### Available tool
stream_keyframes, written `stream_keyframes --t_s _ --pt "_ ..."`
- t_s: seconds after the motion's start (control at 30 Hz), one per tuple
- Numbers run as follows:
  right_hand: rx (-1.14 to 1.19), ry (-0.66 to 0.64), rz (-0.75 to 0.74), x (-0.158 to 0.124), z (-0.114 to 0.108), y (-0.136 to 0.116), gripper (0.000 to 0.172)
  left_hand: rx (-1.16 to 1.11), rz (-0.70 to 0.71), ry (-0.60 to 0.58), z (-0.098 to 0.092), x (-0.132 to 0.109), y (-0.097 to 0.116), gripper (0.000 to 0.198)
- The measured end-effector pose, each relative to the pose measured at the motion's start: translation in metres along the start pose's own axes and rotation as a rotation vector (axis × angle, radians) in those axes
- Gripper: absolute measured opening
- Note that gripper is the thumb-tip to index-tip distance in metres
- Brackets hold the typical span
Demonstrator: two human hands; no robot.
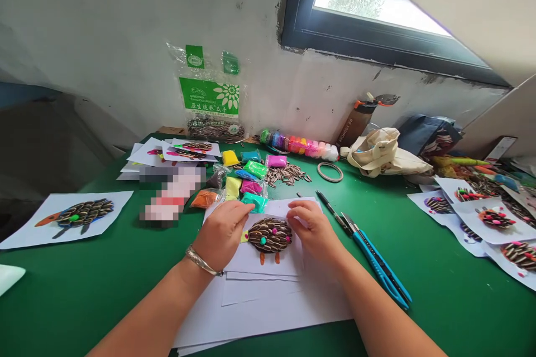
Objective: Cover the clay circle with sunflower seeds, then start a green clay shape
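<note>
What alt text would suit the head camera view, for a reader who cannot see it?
A person's left hand and right hand touch the two sides of a sunflower-seed figure on white paper, on a green table. Coloured clay packets, loose seeds and a blue utility knife lie nearby, and other seed pictures lie further left and right.
</note>
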State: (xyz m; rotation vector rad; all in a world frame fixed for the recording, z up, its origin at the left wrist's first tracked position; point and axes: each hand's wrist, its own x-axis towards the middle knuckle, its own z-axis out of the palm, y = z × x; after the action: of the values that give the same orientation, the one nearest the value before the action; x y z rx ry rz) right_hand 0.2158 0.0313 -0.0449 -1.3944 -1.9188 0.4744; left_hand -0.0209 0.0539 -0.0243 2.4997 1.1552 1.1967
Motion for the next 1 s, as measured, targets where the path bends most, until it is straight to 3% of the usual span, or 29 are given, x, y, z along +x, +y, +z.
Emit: stream_keyframes --t_s 0.17,0.37,0.53,0.73,0.87,1.0 --pt "0.085 0.101 0.02 -0.002 -0.003 0.0 0.013 -0.064 -0.2 -0.027 0.002 -0.001 -0.002 0.027" --pt "0.342 0.087 0.222 -0.003 -0.009 -0.01 0.015 -0.328 -0.571 -0.134 -0.006 0.006 0.008 0.055" --pt "0.707 0.057 0.448 -0.003 -0.007 -0.016 0.017 -0.682 -0.735 -0.215 -0.009 0.01 0.011 0.041" --pt "0.995 0.083 0.632 -0.003 -0.002 -0.022 0.023 -1.019 -1.09 -0.215 -0.009 0.011 0.014 0.042" --pt "1.218 0.127 0.702 -0.002 -0.007 -0.028 0.031 -1.099 -1.169 -0.204 -0.009 0.013 0.017 0.039" --pt "1.289 0.071 0.715 -0.003 -0.007 -0.03 0.031 -1.101 -1.168 -0.146 -0.008 0.013 0.016 0.035"
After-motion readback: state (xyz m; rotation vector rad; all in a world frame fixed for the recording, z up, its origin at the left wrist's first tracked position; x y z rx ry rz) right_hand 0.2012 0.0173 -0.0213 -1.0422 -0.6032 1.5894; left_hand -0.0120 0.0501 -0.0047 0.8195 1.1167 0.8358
